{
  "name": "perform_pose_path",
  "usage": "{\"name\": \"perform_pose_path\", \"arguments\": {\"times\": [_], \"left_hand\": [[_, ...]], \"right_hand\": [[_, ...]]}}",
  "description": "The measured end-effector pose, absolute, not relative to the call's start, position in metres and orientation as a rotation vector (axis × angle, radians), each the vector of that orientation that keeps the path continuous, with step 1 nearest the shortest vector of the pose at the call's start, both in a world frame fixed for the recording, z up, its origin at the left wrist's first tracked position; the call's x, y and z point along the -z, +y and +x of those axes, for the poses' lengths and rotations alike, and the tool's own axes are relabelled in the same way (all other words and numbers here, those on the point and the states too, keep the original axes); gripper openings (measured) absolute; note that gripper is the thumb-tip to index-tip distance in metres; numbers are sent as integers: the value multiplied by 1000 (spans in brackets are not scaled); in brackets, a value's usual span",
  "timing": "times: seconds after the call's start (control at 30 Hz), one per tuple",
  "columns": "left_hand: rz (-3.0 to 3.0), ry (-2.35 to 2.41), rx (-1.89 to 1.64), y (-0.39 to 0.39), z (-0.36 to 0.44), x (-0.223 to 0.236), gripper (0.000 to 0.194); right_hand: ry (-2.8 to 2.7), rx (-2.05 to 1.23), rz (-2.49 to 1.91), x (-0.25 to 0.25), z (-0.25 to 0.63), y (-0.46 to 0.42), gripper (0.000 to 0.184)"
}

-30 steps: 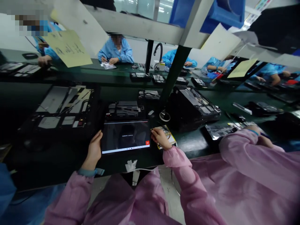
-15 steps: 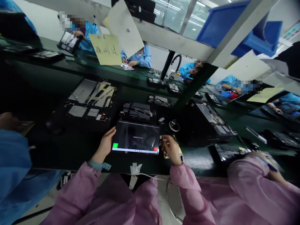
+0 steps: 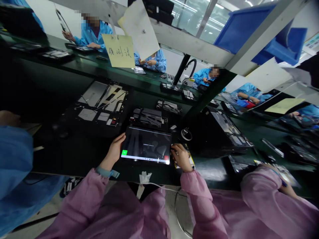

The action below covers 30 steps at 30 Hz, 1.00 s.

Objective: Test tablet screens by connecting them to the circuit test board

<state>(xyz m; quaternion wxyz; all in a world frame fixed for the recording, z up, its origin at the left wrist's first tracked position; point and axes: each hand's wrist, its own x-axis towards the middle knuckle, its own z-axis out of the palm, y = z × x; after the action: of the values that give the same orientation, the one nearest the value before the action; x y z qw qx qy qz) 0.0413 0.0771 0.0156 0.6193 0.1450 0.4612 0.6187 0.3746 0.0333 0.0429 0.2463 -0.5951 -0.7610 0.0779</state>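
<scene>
A tablet [image 3: 146, 144] with a lit dark screen is tilted up in front of me; a green square shows at its lower left and a red one at its lower right. My left hand [image 3: 115, 151] grips the tablet by its left edge, thumb along the side. At the right edge, my right hand [image 3: 181, 156] has its fingers curled into a pinch against the side of the tablet. Whatever lies between those fingertips is too small and dark to make out. Under the right hand is a yellow-edged card or packet [image 3: 191, 162], partly covered.
Behind the tablet lie opened device parts in black trays [image 3: 147, 117], with a larger stack [image 3: 102, 101] at left and a black box [image 3: 224, 132] at right. A cable coil [image 3: 186, 134] sits nearby. Co-workers' sleeves [image 3: 264, 189] flank me. A shelf beam [image 3: 194, 39] crosses overhead.
My right hand's fingers have come in to the tablet's right edge from slightly apart. The left hand keeps its hold. Across the bench, a co-worker has lowered one device and raised a thin panel.
</scene>
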Motion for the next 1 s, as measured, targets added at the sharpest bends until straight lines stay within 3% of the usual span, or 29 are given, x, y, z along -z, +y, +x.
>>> {"name": "perform_pose_path", "arguments": {"times": [0.37,1.0], "left_hand": [[335,1073,-1428,78,40,-12,39],[322,1103,-1421,77,42,-18,22]], "right_hand": [[-2105,-202,-1630,-46,374,35,17],[-2138,-177,-1658,-49,375,33,22]]}}
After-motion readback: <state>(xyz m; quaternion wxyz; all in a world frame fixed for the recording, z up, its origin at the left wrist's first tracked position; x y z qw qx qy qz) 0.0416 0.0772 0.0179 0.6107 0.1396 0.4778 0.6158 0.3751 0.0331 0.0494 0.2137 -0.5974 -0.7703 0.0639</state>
